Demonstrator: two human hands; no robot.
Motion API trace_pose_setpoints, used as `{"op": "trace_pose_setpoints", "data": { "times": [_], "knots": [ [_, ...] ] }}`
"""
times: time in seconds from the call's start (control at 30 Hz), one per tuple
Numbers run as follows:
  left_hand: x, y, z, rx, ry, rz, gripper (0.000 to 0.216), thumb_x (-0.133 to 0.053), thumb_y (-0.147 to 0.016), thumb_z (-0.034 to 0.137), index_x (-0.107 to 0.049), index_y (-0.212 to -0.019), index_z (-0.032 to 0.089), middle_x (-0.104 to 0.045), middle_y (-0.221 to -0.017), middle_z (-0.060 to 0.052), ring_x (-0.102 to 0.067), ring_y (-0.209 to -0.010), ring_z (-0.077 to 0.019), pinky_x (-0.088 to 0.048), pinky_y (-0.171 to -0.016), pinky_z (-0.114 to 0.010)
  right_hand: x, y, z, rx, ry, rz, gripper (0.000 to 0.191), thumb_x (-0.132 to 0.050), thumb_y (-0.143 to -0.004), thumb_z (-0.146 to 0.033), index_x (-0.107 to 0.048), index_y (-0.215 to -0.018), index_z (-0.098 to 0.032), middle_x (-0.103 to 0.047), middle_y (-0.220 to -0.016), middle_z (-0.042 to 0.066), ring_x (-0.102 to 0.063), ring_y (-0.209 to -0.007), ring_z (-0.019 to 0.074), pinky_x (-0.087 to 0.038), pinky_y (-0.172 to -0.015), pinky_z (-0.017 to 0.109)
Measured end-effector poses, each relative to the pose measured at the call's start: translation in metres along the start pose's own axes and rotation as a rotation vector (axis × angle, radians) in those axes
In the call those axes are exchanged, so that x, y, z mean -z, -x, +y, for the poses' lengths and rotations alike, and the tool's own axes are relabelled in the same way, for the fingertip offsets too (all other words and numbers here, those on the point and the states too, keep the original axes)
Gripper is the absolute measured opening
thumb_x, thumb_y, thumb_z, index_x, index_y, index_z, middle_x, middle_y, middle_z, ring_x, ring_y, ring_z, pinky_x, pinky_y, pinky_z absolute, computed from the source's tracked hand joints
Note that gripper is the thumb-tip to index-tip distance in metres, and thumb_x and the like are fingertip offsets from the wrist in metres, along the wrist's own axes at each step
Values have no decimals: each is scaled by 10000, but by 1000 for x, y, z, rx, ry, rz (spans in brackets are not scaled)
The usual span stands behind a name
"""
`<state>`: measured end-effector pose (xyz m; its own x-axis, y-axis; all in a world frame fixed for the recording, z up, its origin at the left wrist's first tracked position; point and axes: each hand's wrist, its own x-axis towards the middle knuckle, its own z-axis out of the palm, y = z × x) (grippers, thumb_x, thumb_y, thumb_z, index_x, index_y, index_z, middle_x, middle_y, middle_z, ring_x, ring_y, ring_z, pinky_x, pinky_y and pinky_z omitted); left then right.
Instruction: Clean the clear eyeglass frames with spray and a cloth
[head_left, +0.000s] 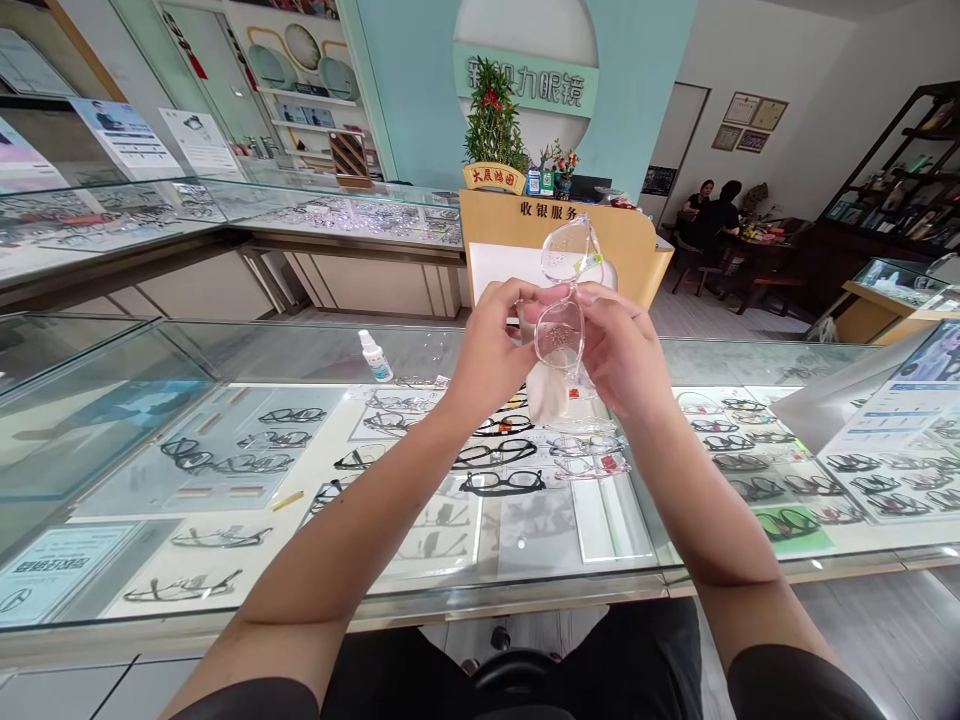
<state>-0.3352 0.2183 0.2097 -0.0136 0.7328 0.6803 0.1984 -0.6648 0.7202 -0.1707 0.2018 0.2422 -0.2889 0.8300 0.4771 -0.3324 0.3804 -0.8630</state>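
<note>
1. where the glass counter (525,592) ends nearest the wearer, one long edge crosses before the lap; its far edge shows behind the hands.
2. open air: around both raised hands, above the counter; one white spray bottle (376,360) stands to the left, near the far edge.
3. arms: two, extended forward, converging, forearms rising to the wrists.
4. left hand (496,325): fingers bent inward, grasping clear-framed glasses (560,337) near the bridge.
5. right hand (624,345): fingers curled, pinching the same pair opposite.
6. glasses: on end, one lens above the other, aloft between the hands.
7. pale cloth (548,395): hanging below; which hand grips it, cannot tell.
</note>
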Motion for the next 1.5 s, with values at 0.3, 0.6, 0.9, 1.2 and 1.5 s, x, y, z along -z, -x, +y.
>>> {"op": "trace_pose_setpoints", "data": {
  "times": [0.3,0.6,0.9,1.2,1.5],
  "knots": [
    [-26,1,-9,315,370,46,630,-974,-704,276,-529,-1150,270,-710,-1069,-11,-653,-759,-134,-492,-627,-272,2,-9,11,47,-1,144,240,-714,-954,-496,-840,-931,-293,-876,-1089,45,-823,-1151,271,-696,-937,416],
    [5,7,26,252,-484,-511,196,-754,-943,384,-669,-846,235,-735,-798,-17,-605,-686,-183,-376,-649,-332,37,-27,0,260,-39,253,223,-651,-990,-402,-841,-993,-285,-872,-1079,14,-842,-1152,219,-668,-1088,357],
    [-42,53,18,308,-1127,-1282,204,-680,-740,-44,-756,-817,129,-840,-1024,-237,-798,-949,-365,-450,-704,-357,28,-16,-12,207,-80,154,254,-630,-1019,-311,-871,-941,-287,-879,-1076,14,-845,-1102,224,-672,-1035,332],
    [-31,43,3,531,-998,-1207,190,-729,-603,21,-669,-578,199,-755,-728,-133,-725,-767,-344,-477,-796,-420,30,-14,-19,194,-94,145,256,-641,-1056,-311,-868,-949,-260,-833,-1000,37,-826,-1064,190,-637,-1079,330],
    [-7,30,-4,454,-894,-1152,396,-679,-706,71,-863,-993,273,-842,-1080,-107,-731,-974,-318,-460,-795,-366,26,-11,-21,174,-84,163,238,-677,-1025,-337,-875,-910,-275,-844,-996,35,-838,-1023,202,-670,-1007,323]
  ]
}}
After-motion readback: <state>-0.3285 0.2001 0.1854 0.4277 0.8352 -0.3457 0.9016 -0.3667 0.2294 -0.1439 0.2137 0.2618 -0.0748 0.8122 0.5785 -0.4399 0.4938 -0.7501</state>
